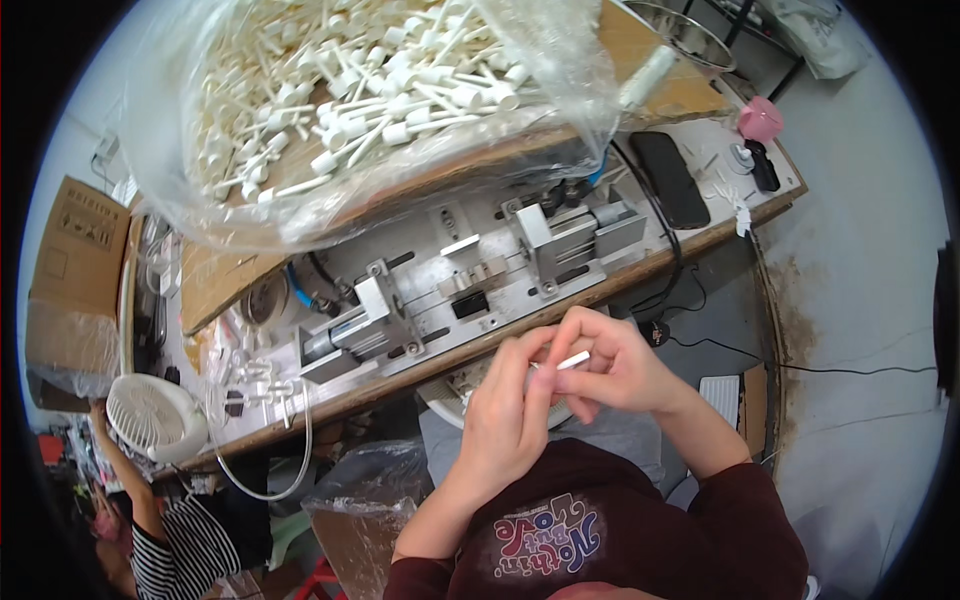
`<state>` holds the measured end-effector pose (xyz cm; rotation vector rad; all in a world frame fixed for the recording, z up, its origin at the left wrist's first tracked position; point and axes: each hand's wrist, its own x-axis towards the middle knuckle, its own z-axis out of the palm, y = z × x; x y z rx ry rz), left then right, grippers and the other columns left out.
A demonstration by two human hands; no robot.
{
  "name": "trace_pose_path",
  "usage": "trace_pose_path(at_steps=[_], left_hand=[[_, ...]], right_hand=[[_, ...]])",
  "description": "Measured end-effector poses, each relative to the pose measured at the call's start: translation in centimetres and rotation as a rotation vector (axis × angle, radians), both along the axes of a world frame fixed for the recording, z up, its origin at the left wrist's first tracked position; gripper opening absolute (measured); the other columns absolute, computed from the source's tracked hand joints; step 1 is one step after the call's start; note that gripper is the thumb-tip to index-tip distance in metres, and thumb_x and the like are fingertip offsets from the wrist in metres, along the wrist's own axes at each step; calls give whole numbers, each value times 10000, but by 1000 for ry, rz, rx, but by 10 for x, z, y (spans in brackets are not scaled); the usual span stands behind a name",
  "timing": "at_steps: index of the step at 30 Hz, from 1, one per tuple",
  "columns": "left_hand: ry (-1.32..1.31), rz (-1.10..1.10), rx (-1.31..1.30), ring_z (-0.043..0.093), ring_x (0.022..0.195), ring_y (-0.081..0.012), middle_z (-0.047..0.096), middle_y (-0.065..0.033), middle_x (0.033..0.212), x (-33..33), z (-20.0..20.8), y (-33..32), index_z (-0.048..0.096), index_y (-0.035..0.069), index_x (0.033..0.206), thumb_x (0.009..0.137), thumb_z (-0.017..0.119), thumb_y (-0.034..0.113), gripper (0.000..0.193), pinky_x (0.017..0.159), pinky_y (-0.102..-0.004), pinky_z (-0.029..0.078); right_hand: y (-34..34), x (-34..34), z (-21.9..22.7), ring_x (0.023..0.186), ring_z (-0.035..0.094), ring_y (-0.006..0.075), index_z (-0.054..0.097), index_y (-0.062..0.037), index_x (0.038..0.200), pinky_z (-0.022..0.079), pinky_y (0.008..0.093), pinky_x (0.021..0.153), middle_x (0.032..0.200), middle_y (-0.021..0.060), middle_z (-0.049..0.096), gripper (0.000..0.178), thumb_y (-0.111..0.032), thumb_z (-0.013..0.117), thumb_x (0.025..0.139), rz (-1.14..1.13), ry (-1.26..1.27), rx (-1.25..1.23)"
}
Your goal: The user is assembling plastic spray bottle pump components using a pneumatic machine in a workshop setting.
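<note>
In front of my chest, both hands are brought together over a small white plastic piece [573,360]. One short end of it sticks out between the fingertips; the rest is hidden. My left hand [508,400] has its fingers bent and the thumb pressed at the piece. My right hand [615,362] pinches it from the other side, with the index finger arched above. Just beyond the hands, at the bench edge, stands a metal fixture [475,285] with a pneumatic cylinder unit [575,240] on the right and a matching unit [365,325] on the left.
A clear plastic bag [560,90] holds a heap of white stick pieces with cup-shaped ends [400,105]. A black phone [670,180] and pink cup [760,120] lie right. A white fan [155,415] and loose white parts [270,385] are left. Another person [190,535] sits lower left.
</note>
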<state>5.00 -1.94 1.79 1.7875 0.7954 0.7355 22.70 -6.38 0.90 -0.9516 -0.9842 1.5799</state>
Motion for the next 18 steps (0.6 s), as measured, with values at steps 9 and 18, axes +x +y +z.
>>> trace_pose_path(at_steps=[9,18], left_hand=[[-61,371,143,345,466,-135,443,-87,513,-24,-25,19,565,-43,639,961,650,71,352,459,-308,309],[-8,327,234,440,406,-197,493,-104,506,-26,-20,21,580,-17,611,928,672,44,336,435,-331,337]], right_hand=[[8,-30,-11,827,751,230,669,74,935,619,280,750,906,184,738,97,83,724,856,-208,55,136],[9,-33,-15,749,754,196,706,58,922,598,242,654,824,139,749,93,46,755,844,-213,-130,257]])
